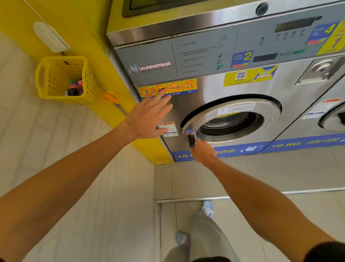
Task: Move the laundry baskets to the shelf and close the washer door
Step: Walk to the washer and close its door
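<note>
Door-closing step: right hand (pixel 204 153) grips washer door (pixel 230 120) handle (pixel 192 140), centre frame; left hand (pixel 148 117) spread wide; next, latch it.

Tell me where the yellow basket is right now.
In the head view, the yellow basket sits at the left, against the yellow wall beside the washer, beyond the open left hand.

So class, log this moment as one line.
left hand open, flat on washer front | right hand gripping door handle | washer door closed
</note>
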The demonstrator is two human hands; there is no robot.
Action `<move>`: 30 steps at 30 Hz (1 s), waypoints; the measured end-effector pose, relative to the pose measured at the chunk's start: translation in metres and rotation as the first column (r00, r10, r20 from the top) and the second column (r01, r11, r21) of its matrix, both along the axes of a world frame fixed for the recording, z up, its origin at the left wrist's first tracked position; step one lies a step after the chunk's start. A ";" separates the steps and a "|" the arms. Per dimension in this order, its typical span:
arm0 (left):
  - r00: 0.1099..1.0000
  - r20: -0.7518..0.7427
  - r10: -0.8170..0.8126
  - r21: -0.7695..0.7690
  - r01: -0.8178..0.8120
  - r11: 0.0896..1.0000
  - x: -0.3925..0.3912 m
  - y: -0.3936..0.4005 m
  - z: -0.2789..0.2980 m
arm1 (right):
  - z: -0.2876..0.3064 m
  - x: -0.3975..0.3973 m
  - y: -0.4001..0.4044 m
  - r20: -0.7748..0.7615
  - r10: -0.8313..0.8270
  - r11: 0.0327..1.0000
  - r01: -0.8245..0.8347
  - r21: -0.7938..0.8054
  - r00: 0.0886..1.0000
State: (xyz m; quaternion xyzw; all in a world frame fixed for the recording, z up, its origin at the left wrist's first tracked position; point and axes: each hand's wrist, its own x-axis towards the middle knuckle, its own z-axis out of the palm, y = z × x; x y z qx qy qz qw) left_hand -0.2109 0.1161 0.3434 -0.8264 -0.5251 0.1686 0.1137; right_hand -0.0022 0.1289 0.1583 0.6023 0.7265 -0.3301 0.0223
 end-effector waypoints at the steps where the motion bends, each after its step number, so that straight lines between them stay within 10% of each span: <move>1: 1.000 -0.003 0.006 0.009 -0.006 1.000 -0.004 0.004 -0.003 | -0.008 -0.008 0.008 -0.007 -0.024 0.999 0.024 -0.029 1.000; 30: 0.999 -0.028 -0.041 0.179 0.045 0.983 -0.037 0.007 -0.040 | -0.082 -0.037 0.019 -0.148 -0.441 0.896 0.425 -0.126 0.885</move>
